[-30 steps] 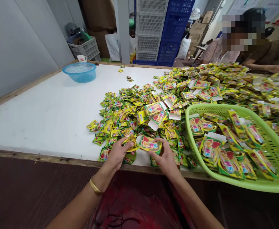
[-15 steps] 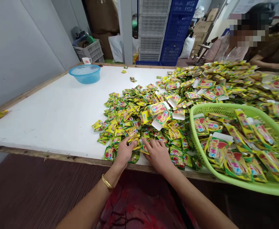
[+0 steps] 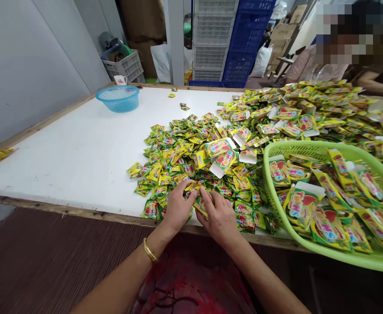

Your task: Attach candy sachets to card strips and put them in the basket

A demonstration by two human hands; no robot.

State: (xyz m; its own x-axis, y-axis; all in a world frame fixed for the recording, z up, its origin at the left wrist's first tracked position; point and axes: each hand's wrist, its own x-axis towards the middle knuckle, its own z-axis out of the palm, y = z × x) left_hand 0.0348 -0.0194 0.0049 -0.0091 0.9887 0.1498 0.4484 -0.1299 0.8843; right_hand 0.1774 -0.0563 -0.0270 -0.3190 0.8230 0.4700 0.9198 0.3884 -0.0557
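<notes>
At the table's front edge my left hand pinches a small yellow-green sachet between thumb and fingers. My right hand is closed around a small yellow and green carton, which its fingers mostly cover. The sachet is up against the carton's far end; whether it is inside cannot be seen. Around both hands spreads a heap of similar sachets. Open printed cartons with white flaps lie on the heap just beyond my right hand.
A green basket of cartons stands at the right, overhanging the front edge. Behind it rises a large pile of cartons, with a person seated beyond. A blue basket sits at the back left of the white table.
My left hand has moved right with the sachet, up to the carton in my right hand. The right hand's fingers have curled more around the carton. The view has shifted slightly.
</notes>
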